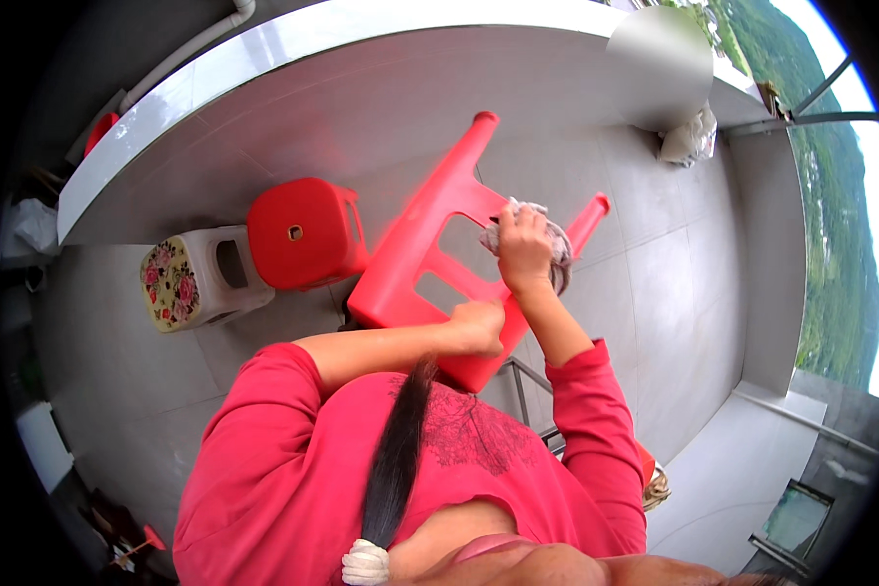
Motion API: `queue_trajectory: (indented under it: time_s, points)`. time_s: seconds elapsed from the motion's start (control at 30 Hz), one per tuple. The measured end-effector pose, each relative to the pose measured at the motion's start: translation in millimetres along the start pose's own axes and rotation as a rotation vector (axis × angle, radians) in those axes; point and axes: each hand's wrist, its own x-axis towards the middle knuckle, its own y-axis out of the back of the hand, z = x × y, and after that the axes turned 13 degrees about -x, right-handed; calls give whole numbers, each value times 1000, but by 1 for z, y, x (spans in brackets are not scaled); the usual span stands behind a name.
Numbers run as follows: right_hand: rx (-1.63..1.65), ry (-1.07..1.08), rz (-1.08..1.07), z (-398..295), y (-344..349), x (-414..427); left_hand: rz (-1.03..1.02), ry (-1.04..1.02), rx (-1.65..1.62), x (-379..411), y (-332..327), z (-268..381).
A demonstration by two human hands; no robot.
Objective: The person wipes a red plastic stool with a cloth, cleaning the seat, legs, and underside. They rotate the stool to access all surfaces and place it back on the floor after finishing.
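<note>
A red plastic stool (403, 227) is tipped over in front of me, its legs pointing away from my body. My left hand (480, 327) is closed on the edge of one side of this stool, near its seat end. Bunched under my right hand (521, 245) is a greyish-pink cloth (557, 245), held against a leg and crossbar of the stool. The cloth hides that part of the leg. The stool's seat end is close to my chest.
On the tiled floor (630, 293) at the left stand another red plastic stool (300, 234) and a white stool with a floral top (172, 282). A low wall with a white ledge (293, 44) curves beyond them. A white plastic bag (688, 139) lies at the far right. Metal bars (520, 381) show beside me.
</note>
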Motion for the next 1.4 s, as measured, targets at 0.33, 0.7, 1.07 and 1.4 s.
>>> queue_trajectory:
  time_s: [0.33, 0.7, 1.07, 1.4]
  points:
    - [1, -138, 142, 86, 101, -14, 442, -358, -905, 18, 139, -97]
    - [880, -608, 104, 143, 100, -67, -54, -318, -1385, 8, 47, 31]
    - [895, -74, 78, 57, 67, -53, 82, -164, -1501, 6, 18, 6]
    - [973, -549, 222, 68, -21, -18, 334, -76, -1426, -9, 20, -29]
